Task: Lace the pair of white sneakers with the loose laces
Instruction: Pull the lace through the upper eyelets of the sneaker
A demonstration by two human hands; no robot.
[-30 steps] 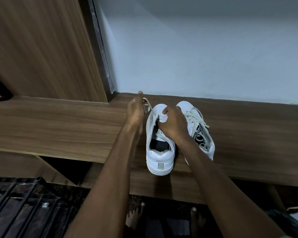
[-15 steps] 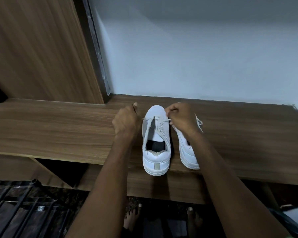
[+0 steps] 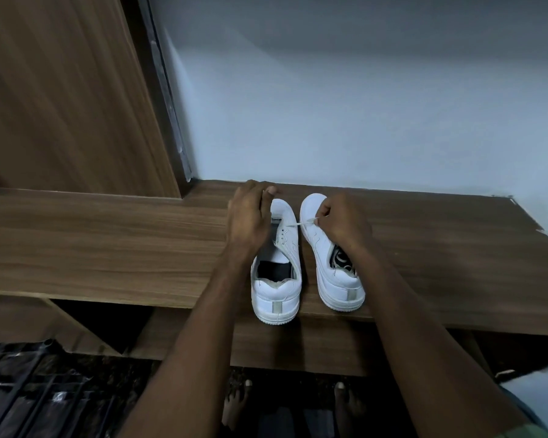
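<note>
wall: pale blue-grey, dim, shadowed toward top | shelf: wood-grain, butted against wall | panel: upright wood-grain, far left, dark strip along its edge | floor: dark, speckled | grille: black metal bars, lower left

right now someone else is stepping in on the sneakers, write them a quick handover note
Right hand pinches a lace pulled taut from the left sneaker.
Left hand rests on that sneaker's toe end; its grip is unclear.
Both sneakers stand side by side on the wooden shelf, heels toward you.
Done: lacing has started on the left sneaker.
Left: finish it; the right sneaker's lacing is hidden.
</note>
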